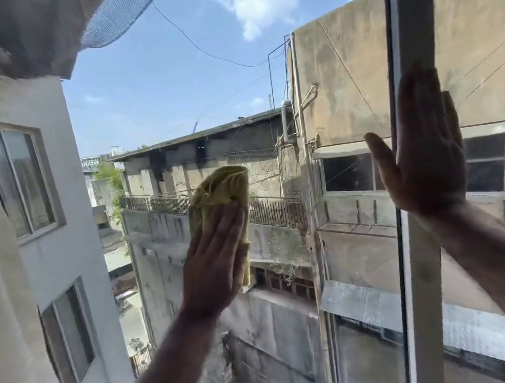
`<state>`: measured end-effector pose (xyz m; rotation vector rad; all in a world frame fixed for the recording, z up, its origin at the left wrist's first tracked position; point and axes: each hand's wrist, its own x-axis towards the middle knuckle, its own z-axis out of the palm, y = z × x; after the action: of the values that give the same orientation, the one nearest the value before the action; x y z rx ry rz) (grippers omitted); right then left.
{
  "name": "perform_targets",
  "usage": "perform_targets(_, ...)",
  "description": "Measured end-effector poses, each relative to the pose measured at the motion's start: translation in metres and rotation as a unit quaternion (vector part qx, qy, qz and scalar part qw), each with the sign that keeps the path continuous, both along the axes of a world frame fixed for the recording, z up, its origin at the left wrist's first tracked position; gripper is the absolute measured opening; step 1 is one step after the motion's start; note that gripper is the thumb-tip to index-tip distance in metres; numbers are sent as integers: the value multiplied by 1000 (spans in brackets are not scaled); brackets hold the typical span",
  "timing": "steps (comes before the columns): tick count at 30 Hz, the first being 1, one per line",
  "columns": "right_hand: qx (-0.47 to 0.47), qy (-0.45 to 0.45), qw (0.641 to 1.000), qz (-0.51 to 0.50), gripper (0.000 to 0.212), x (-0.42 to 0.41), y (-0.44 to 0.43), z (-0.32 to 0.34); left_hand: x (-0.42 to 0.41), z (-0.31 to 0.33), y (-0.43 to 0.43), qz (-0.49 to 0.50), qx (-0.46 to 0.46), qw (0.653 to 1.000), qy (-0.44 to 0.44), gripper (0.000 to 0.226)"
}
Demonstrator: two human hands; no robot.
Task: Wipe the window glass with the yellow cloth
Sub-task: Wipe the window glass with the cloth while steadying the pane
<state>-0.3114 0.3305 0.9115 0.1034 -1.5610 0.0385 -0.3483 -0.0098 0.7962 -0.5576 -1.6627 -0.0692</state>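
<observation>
1. Step in hand, by my reading: wiping the glass (170, 112), mid-pane; the cloth (219, 195) lies flat against it, left of the frame (415, 170) and well apart from it.
2. Left hand (213, 260): open, fingers straight and together, palm pressing the lower half of the cloth to the glass; nothing gripped, the cloth is pinned rather than clutched; its upper half shows bunched above the fingertips.
3. Right hand (422, 149): open flat, fingers spread upward, laid on the frame and the glass beside it; holds nothing; likely bracing.
4. Next move calls for steady palm pressure and a sweep over unwiped glass, probably toward the frame; the loose upper fold may drag or slip.
</observation>
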Motion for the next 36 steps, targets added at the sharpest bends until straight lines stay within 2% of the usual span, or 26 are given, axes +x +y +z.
perform_targets(3,-7,-7,1000,1,87,-1,-1,0,-2,83,-14,2,172,985,36,48)
perform_targets(5,-5,-4,1000,3,87,-1,-1,-1,-3,137,-14,5,202,978,59,42)
perform_targets(7,-1,-1,1000,3,87,-2,0,-1,-5,163,-14,15,196,976,90,37)
perform_targets(12,4,3,1000,-2,87,-3,2,-2,-4,118,-27,20,59,991,118,32)
perform_targets(15,7,8,1000,-2,87,-3,2,-3,-3,138,-39,47,15,992,120,30)
perform_targets(20,10,11,1000,6,89,-3,4,-3,-9,183,-29,55,49,988,132,30)
perform_targets(27,1,-6,1000,9,91,-1,2,-2,-4,105,-53,48,27,994,90,37)
perform_targets(29,4,-4,1000,6,92,-1,1,-2,-4,119,-54,61,7,993,99,36)
perform_targets(33,7,-4,1000,7,92,-3,2,-2,-6,192,-34,60,14,990,128,35)
perform_targets(36,4,2,1000,9,91,-3,3,-2,-8,203,-23,60,30,990,121,37)
